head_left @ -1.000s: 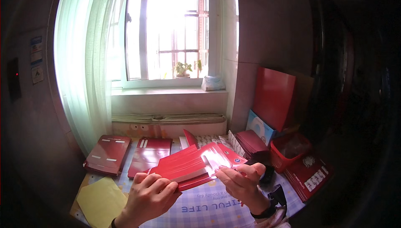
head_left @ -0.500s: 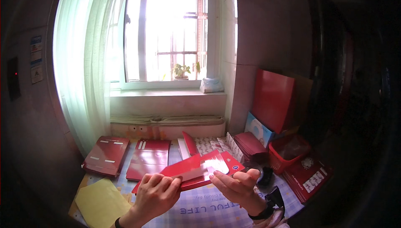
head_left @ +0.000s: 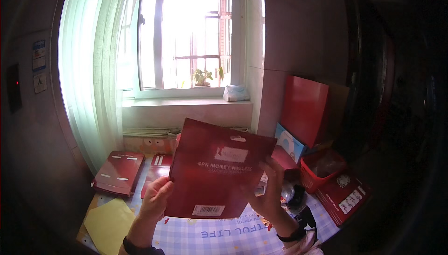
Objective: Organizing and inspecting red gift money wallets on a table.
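- Since a second ago, red packet tipped from flat to upright, back side facing the camera.
- Yellow sheet on bench, one; two red stacks behind it.
- Left hand grips packet's lower left edge.
- Packet lifted above bench; looks mid-check, not set down.
- Right hand grips right edge.
- One red basket far right.
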Motion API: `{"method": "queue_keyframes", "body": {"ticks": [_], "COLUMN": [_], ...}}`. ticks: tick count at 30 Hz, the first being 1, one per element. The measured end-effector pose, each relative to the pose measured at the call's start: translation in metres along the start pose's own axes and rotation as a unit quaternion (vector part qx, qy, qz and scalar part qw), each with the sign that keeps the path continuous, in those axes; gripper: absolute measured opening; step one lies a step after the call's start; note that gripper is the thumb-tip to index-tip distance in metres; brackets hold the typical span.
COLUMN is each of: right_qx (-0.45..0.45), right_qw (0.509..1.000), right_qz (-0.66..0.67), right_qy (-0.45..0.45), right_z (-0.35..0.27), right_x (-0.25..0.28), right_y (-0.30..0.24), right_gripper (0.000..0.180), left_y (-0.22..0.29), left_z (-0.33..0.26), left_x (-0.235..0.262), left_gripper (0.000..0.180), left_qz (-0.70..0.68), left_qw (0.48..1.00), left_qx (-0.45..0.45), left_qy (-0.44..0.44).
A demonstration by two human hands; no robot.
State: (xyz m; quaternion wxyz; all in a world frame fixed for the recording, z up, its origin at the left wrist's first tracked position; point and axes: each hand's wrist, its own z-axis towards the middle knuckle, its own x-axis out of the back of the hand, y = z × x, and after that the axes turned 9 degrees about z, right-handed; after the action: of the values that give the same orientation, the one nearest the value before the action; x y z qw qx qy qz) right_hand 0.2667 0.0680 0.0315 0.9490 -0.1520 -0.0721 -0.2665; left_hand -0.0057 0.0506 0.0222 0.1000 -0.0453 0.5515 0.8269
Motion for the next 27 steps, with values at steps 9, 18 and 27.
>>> {"method": "queue_keyframes", "body": {"ticks": [9, 18, 27], "right_qx": [-0.121, 0.033, -0.123], "right_qw": [0.941, 0.987, 0.973], "right_qz": [0.316, 0.129, 0.196], "right_qy": [-0.028, -0.086, 0.013], "right_z": [0.001, 0.008, 0.001], "right_x": [0.001, 0.008, 0.008], "right_y": [0.025, 0.019, 0.035], "right_gripper": [0.034, 0.044, 0.008], "left_y": [0.007, -0.002, 0.016], "left_z": [0.011, 0.018, 0.012], "left_x": [0.012, 0.032, 0.034], "left_gripper": [0.042, 0.041, 0.027], "left_qz": [-0.16, -0.168, -0.007], "left_qw": [0.985, 0.975, 0.997], "left_qx": [0.037, 0.143, 0.072], "left_qy": [-0.047, -0.019, -0.005]}}
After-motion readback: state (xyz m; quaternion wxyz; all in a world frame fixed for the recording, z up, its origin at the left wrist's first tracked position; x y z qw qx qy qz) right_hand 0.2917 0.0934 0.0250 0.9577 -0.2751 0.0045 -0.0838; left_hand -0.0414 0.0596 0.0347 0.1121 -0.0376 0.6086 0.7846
